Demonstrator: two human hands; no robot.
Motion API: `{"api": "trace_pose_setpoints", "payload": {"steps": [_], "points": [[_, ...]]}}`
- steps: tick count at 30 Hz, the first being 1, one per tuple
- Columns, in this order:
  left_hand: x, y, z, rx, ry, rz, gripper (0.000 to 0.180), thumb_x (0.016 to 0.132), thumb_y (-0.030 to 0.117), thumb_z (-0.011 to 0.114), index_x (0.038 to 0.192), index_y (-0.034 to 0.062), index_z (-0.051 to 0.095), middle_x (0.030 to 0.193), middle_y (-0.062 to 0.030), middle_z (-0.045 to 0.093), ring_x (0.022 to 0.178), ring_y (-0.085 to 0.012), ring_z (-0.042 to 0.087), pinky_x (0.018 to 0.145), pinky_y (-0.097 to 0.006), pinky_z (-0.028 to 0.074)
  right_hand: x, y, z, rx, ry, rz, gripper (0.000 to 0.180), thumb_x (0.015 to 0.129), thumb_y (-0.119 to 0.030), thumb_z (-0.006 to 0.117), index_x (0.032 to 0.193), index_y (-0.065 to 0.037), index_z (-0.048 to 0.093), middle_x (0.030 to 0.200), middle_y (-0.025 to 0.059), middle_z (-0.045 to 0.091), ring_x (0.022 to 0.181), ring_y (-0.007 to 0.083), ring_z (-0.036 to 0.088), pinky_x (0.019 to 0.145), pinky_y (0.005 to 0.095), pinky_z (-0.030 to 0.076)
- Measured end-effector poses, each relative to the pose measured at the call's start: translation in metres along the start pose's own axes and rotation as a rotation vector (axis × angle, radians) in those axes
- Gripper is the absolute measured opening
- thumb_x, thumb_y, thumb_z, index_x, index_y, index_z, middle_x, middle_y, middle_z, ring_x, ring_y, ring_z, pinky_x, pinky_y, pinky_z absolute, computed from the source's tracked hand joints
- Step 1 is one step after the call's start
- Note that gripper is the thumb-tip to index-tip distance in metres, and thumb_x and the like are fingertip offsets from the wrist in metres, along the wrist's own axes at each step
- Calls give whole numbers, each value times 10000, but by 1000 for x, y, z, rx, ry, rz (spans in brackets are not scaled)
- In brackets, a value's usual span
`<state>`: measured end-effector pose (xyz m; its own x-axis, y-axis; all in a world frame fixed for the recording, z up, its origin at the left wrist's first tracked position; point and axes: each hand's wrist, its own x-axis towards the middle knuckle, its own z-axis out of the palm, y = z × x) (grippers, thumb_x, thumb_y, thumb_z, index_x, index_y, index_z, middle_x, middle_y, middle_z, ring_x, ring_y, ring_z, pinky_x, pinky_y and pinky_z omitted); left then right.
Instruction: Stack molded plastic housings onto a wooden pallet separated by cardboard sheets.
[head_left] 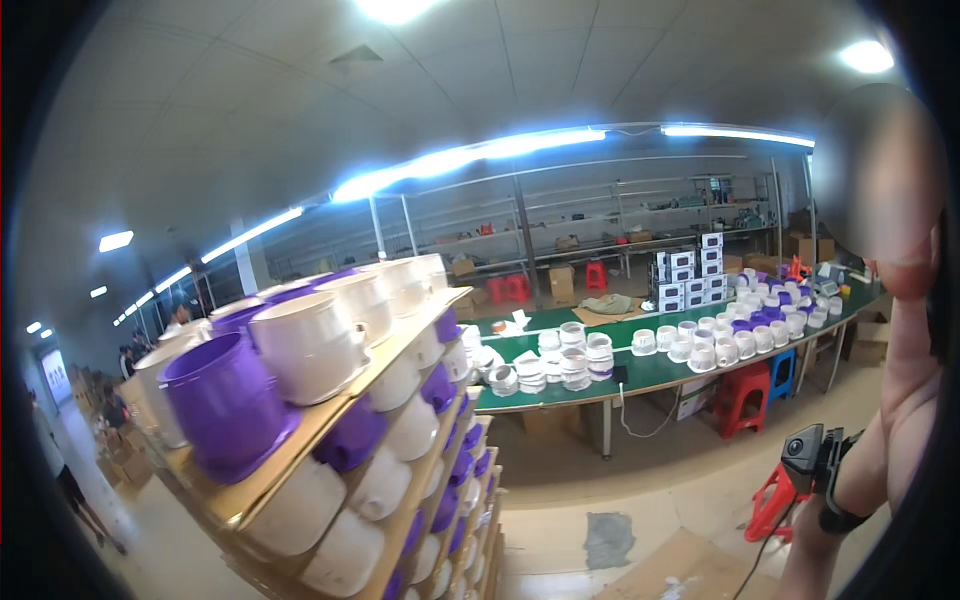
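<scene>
My right hand [905, 345] is raised at the far right edge. One finger points straight up, and a blurred fingertip shows very close to the camera; the rest of the hand is cut off by the dark rim. Nothing shows in its grip. A small black camera [803, 447] is strapped to this wrist. Out of view is my left hand. On the near left stands a layered stack of pot-shaped plastic housings, including a purple housing [222, 400] and a white housing [308, 345], with cardboard sheets [345, 405] between layers.
A long green table [510, 401] bears rows of white and purple housings [703, 355] and stacked printed boxes [682, 285]. Red stool [742, 400] and blue stool [782, 374] stand under it. Cardboard [670, 580] and a grey cloth [608, 540] lie on the floor. People stand far left.
</scene>
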<state>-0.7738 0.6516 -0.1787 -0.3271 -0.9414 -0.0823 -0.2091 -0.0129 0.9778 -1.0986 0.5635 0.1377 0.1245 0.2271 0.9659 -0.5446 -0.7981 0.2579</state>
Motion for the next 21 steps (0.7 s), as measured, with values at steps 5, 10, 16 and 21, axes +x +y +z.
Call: {"api": "trace_pose_setpoints", "payload": {"steps": [5, 10, 16, 21], "points": [[59, 15, -55, -32, 216, 131, 387, 811, 134, 538, 1169, 24, 439, 1055, -100, 496, 1031, -186, 462, 870, -318, 371, 16, 81, 60, 93, -191, -29, 708, 738, -525, 517, 1201, -10, 368, 1136, 204, 446, 956, 273, 500, 850, 389, 380], [119, 16, -85, 199, 506, 104, 335, 811, 39, 511, 1140, 21, 447, 1056, -97, 501, 979, -177, 502, 838, -293, 409, -3, 163, 112, 263, -312, -6, 723, 729, -519, 535, 1211, -10, 356, 1142, 207, 442, 953, 269, 502, 845, 383, 385], [173, 18, -105, 180, 560, -29, 385, 802, 155, 548, 1152, 28, 450, 1110, -150, 475, 1030, -243, 496, 887, -332, 389, -52, 243, 205, 517, -202, 0, 743, 718, -511, 556, 1224, -11, 342, 1150, 210, 437, 950, 265, 505, 838, 375, 391], [252, 12, -127, 157, 732, 3, 389, 795, 121, 551, 1155, 18, 445, 1121, -146, 471, 1036, -242, 496, 894, -329, 388, -87, 310, 306, 767, -96, -75, 762, 709, -505, 573, 1235, -11, 330, 1156, 213, 432, 947, 261, 507, 832, 369, 396]]}}
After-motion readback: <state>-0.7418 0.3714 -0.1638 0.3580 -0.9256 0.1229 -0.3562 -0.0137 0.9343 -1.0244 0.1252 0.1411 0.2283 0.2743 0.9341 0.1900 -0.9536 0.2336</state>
